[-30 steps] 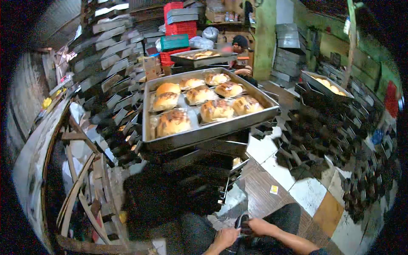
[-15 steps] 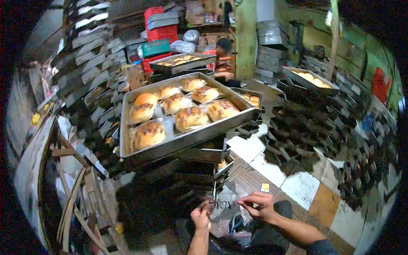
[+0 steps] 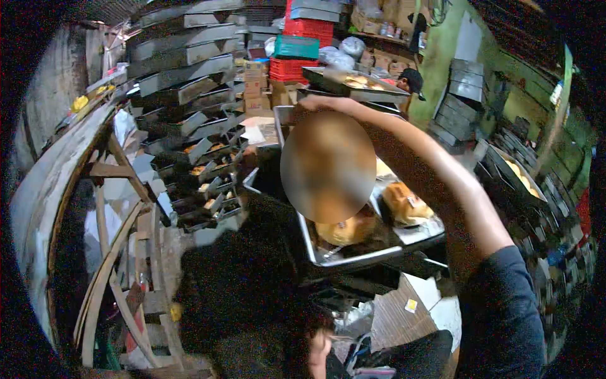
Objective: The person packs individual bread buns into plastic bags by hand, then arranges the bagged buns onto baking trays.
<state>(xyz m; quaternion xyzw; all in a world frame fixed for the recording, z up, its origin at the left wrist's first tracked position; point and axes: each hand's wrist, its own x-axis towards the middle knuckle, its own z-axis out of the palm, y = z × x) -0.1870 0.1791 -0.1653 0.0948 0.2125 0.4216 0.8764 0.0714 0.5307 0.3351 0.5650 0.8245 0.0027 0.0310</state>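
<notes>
My right hand (image 3: 315, 105) reaches across a metal tray of topped buns to its far left corner. Its fingers bend down near the rim, blurred, and their grip is unclear. One browned bun (image 3: 407, 203) sits at the right of the tray (image 3: 358, 259), another (image 3: 346, 231) near the front edge. A blurred oval patch hides the tray's middle. Low in the view, my left hand (image 3: 319, 354) shows only partly, in dark shadow below the tray; whatever it touches cannot be made out.
Stacked metal trays (image 3: 189, 76) rise at the left, beside wooden slats (image 3: 101, 265). Behind are a green crate (image 3: 295, 47), red crates (image 3: 308, 28), another bun tray (image 3: 360, 82) and a person in a dark cap (image 3: 411, 82). More trays (image 3: 511, 170) stand at the right.
My right hand has left the small thing held between both hands and moved up over the tray. My left hand is lower and less visible. The view has swung left.
</notes>
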